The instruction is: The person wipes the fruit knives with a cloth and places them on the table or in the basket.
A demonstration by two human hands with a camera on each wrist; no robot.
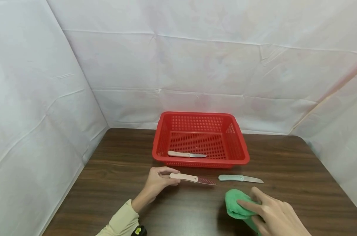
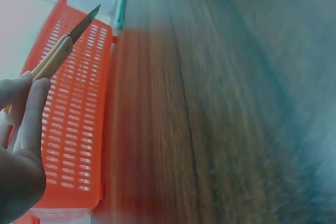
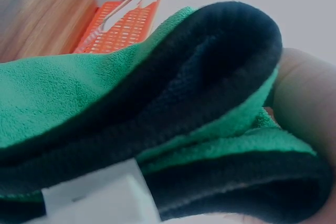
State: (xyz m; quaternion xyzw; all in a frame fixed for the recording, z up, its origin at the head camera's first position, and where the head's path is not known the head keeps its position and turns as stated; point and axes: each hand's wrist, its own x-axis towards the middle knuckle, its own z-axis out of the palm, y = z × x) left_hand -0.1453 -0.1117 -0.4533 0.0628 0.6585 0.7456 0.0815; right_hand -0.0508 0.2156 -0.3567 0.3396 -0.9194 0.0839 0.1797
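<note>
My left hand [image 1: 159,182] pinches the cream handle of a paring knife [image 1: 184,177] just in front of the red basket, its blade pointing right. In the left wrist view the same knife [image 2: 55,59] is held by the handle end, blade tip free. To the right, my right hand [image 1: 272,211] grips a folded green cloth [image 1: 237,204] above the table. The cloth [image 3: 68,85] fills much of the right wrist view, showing dark edging and a white tag. Between the cloth and the basket lies a knife with a pale blue handle [image 1: 231,178], touched by neither hand.
A red plastic basket [image 1: 200,161] stands at the back of the dark wooden table [image 1: 122,154]. Inside it, near the front wall, lies another cream-handled knife [image 1: 179,154]. White sheeting [image 1: 196,65] hangs behind and at both sides.
</note>
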